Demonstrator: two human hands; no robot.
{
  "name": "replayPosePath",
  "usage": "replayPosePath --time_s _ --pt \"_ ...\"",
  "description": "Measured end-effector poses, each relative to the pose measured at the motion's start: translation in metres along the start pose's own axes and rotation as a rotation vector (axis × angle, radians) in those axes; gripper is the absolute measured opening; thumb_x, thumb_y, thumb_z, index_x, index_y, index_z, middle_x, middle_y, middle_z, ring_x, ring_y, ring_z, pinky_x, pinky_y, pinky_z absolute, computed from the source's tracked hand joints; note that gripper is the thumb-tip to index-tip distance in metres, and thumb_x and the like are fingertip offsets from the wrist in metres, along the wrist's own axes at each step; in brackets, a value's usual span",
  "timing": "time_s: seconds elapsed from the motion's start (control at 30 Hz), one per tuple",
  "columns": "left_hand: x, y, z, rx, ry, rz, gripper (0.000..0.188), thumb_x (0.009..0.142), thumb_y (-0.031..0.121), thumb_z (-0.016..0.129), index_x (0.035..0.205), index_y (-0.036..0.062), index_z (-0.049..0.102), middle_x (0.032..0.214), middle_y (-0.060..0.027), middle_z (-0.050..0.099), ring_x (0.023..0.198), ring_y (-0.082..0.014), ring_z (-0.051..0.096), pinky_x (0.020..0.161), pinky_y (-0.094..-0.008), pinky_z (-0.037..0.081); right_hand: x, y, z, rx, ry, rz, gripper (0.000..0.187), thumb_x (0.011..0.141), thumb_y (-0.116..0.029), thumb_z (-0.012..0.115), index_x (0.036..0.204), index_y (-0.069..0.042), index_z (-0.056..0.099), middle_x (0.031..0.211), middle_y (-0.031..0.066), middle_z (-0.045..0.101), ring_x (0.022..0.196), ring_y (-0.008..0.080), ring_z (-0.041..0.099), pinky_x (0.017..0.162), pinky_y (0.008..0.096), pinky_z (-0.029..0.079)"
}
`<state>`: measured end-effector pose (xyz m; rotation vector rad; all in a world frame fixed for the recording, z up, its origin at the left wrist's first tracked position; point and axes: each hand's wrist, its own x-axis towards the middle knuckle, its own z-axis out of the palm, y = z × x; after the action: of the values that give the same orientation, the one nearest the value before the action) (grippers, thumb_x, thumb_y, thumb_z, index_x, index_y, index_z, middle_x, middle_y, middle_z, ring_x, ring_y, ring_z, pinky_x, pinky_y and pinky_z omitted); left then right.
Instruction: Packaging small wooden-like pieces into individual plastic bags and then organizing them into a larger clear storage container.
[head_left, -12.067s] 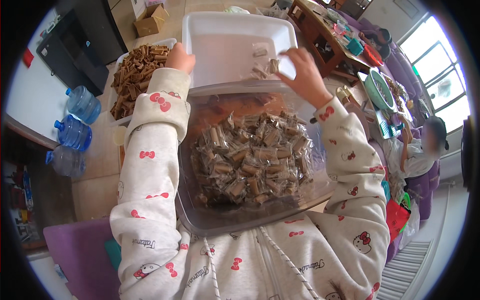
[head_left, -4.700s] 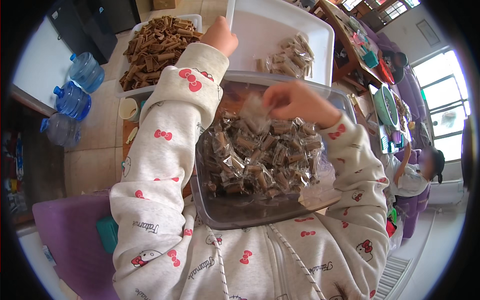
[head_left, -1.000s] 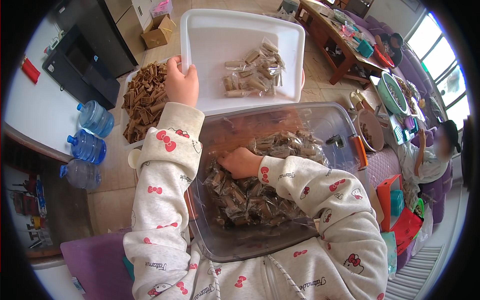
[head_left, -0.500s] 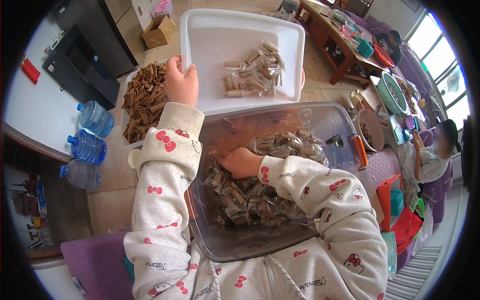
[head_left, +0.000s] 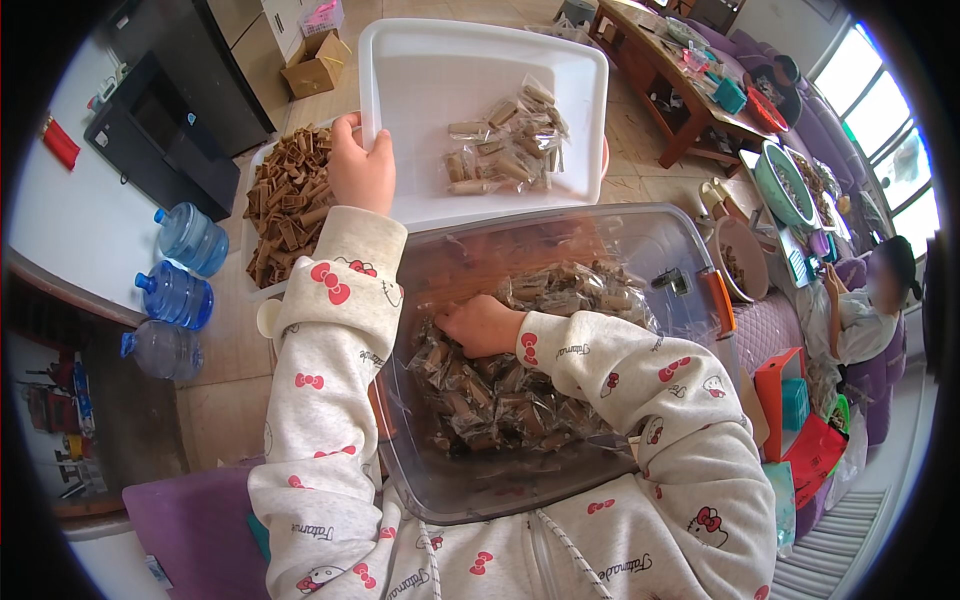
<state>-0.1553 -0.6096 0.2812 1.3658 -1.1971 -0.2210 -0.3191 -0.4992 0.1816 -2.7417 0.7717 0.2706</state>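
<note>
My left hand (head_left: 362,172) grips the near left side of a white plastic tray (head_left: 410,190), thumb and fingers about its rim. Inside that tray lies a small heap of brown pieces in clear wrappers (head_left: 510,150). Below it, a see-through grey storage bin (head_left: 480,500) rests close against my body, holding a large pile of similar wrapped packets (head_left: 510,400). My right hand (head_left: 482,326) is down in the bin with curled fingers pressed into the packets. Its fingertips are hidden, so what they hold cannot be made out.
Left of the tray stands a tub of loose brown pieces (head_left: 285,200). Several large blue water bottles (head_left: 178,298) line the left floor. A wooden table (head_left: 640,60) is at the back right, and a seated person (head_left: 860,320) is at the right beside a green basin (head_left: 785,190).
The white tray and my left hand have shifted very slightly left. My right hand stays in the same place among the packets. The seated person's hands have moved a little.
</note>
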Motion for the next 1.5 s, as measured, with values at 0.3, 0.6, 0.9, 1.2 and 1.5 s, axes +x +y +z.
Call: replayPosePath --time_s 0.3,0.6,0.9,1.2,1.5 --pt "0.000 0.001 -0.001 0.006 -0.003 0.012 0.028 0.079 0.012 0.063 0.103 0.0036 0.053 0.090 -0.0145 0.065 0.080 -0.0286 0.064 0.071 -0.0380 0.049 0.000 0.000 0.001 -0.028 0.028 -0.014 0.064 0.062 -0.015 0.071 0.117 0.006 0.046 0.094 0.0194 0.063 0.077 0.0319 0.065 0.060 0.0407 0.052" --pt "-0.001 0.002 -0.001 0.009 -0.005 0.011 0.028 0.079 0.012 0.062 0.104 0.0028 0.053 0.092 -0.0149 0.065 0.083 -0.0289 0.064 0.073 -0.0382 0.049 0.001 0.001 0.003 -0.028 0.021 -0.017 0.064 0.062 -0.015 0.069 0.118 0.007 0.046 0.095 0.0199 0.062 0.076 0.0323 0.065 0.059 0.0409 0.052" --pt "-0.001 0.005 -0.002 0.000 -0.010 0.023 0.029 0.079 0.012 0.062 0.104 0.0024 0.053 0.092 -0.0154 0.065 0.083 -0.0294 0.064 0.074 -0.0384 0.049 0.000 0.000 0.001 -0.022 0.008 -0.009 0.065 0.063 -0.015 0.069 0.120 0.006 0.045 0.095 0.0198 0.062 0.077 0.0323 0.065 0.060 0.0407 0.052" --pt "-0.001 0.000 -0.002 0.035 -0.004 0.026 0.029 0.078 0.012 0.062 0.104 0.0040 0.053 0.092 -0.0159 0.065 0.082 -0.0301 0.064 0.073 -0.0386 0.049 -0.008 -0.003 -0.012 -0.090 0.064 -0.035 0.043 0.065 -0.014 0.067 0.103 0.002 0.056 0.095 0.0181 0.062 0.076 0.0318 0.065 0.060 0.0407 0.053" --pt "0.004 -0.002 -0.002 0.066 -0.031 -0.014 0.032 0.078 0.016 0.059 0.106 0.0045 0.051 0.094 -0.0171 0.064 0.085 -0.0357 0.062 0.077 -0.0423 0.047 -0.080 -0.012 -0.198 0.188 0.311 0.053 0.029 0.072 -0.019 0.068 0.096 -0.006 0.059 0.083 0.0096 0.061 0.070 0.0265 0.061 0.066 0.0353 0.049"
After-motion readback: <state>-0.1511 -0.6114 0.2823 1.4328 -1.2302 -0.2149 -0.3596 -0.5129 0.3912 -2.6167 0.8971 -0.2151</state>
